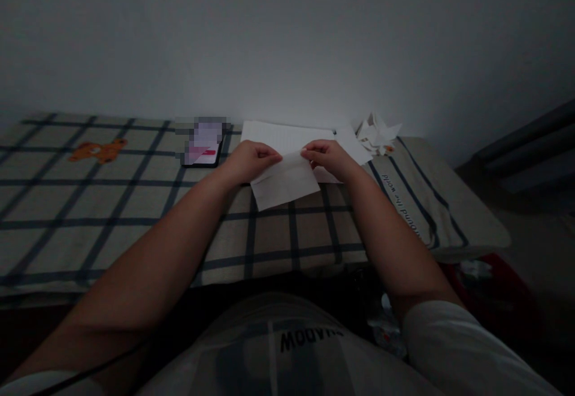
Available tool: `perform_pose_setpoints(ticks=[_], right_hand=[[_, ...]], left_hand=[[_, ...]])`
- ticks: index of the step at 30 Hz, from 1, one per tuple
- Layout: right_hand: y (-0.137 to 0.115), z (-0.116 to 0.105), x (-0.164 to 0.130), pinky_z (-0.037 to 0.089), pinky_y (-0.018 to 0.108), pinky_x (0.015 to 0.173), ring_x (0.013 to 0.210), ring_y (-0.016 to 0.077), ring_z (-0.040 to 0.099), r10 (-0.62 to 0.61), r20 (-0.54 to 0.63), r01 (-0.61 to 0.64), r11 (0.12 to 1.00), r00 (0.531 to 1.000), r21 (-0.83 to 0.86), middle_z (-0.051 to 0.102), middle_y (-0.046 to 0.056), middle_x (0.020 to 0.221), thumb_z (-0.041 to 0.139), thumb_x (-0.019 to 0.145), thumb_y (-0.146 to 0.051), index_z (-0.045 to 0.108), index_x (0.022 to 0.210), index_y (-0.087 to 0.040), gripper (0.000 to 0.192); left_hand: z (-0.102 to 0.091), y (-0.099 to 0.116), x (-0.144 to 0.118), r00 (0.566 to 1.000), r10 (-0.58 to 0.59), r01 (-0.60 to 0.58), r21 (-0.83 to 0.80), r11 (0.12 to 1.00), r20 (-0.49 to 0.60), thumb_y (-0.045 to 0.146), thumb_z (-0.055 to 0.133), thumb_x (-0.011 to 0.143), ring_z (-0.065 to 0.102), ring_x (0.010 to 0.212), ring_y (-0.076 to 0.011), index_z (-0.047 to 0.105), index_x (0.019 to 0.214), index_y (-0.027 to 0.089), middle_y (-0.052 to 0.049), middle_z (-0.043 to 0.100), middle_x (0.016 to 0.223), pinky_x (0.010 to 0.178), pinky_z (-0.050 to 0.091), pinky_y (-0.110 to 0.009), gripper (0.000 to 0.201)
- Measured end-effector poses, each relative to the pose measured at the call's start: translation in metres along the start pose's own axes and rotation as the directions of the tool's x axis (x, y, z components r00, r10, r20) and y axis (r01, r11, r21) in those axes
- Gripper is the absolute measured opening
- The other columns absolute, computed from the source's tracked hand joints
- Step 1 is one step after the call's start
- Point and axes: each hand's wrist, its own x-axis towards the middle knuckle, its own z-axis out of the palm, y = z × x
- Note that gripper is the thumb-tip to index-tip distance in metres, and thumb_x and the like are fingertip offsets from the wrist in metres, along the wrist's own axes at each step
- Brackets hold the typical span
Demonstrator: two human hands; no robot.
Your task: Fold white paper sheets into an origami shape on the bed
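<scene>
A small sheet of white paper point(286, 181) hangs between my two hands, its lower edge tilted over the checked tablecloth. My left hand point(250, 161) pinches its upper left corner between thumb and fingers. At the upper right corner, my right hand point(331, 157) has its fingertips closed on the same sheet. Behind the hands lies a stack of white lined paper point(287, 135) against the wall, partly hidden by them. Another white sheet point(348, 138) sticks out at its right.
Left of my hands lies a lit phone point(204, 143). Folded white paper pieces point(377, 133) stand at the back right. The checked tablecloth point(148, 204) bears an orange bear print point(97, 151). A red container point(498, 294) sits below the table's right end.
</scene>
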Motion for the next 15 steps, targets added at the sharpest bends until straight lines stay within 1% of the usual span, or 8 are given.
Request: perform_pose_setpoints(ticks=[4,9,12,15], right_hand=[[0.0025,0.0023,0.0006,0.040,0.028,0.059,0.061,0.0119,0.049,-0.006,0.014,0.007,1.000,1.000,-0.028,0.054,-0.002,0.064,0.069,0.078,-0.038,0.057,0.067,-0.019,0.025],[0.0072,0.0010,0.0032,0.034,0.027,0.057,0.060,0.0111,0.044,-0.047,-0.016,0.045,0.994,0.999,-0.094,0.051,-0.003,0.063,0.070,0.078,-0.038,0.055,0.067,-0.020,0.027],[0.0071,0.0007,0.0038,0.033,0.027,0.057,0.060,0.0113,0.045,-0.050,-0.012,0.049,0.996,0.999,-0.079,0.052,-0.002,0.064,0.071,0.077,-0.036,0.055,0.067,-0.019,0.025],[0.0036,0.0015,0.0030,0.035,0.028,0.059,0.062,0.0120,0.048,-0.032,-0.014,0.031,0.998,0.999,-0.045,0.055,-0.001,0.065,0.071,0.075,-0.031,0.058,0.071,-0.018,0.019]], left_hand=[[0.0020,0.0003,0.0000,1.000,-0.006,0.006,-0.001,1.000,-0.007,0.037,0.070,0.077,0.055,0.061,-0.0129,0.076,0.077,0.016,-0.002,0.069,0.067,0.059,0.039,-0.025,0.022],[0.0022,-0.0026,0.0020,1.000,-0.030,0.029,0.030,0.999,0.010,0.039,0.071,0.075,0.055,0.060,-0.0136,0.077,0.074,0.018,-0.002,0.069,0.065,0.056,0.038,-0.026,0.022],[0.0013,-0.0056,0.0036,1.000,-0.016,0.015,0.030,0.999,0.012,0.039,0.071,0.074,0.058,0.063,-0.0147,0.078,0.076,0.020,-0.003,0.073,0.070,0.057,0.039,-0.025,0.020],[0.0001,-0.0073,0.0045,0.999,-0.020,0.018,0.066,0.998,0.029,0.038,0.070,0.075,0.062,0.066,-0.0158,0.079,0.078,0.020,-0.004,0.075,0.074,0.058,0.041,-0.026,0.020]])
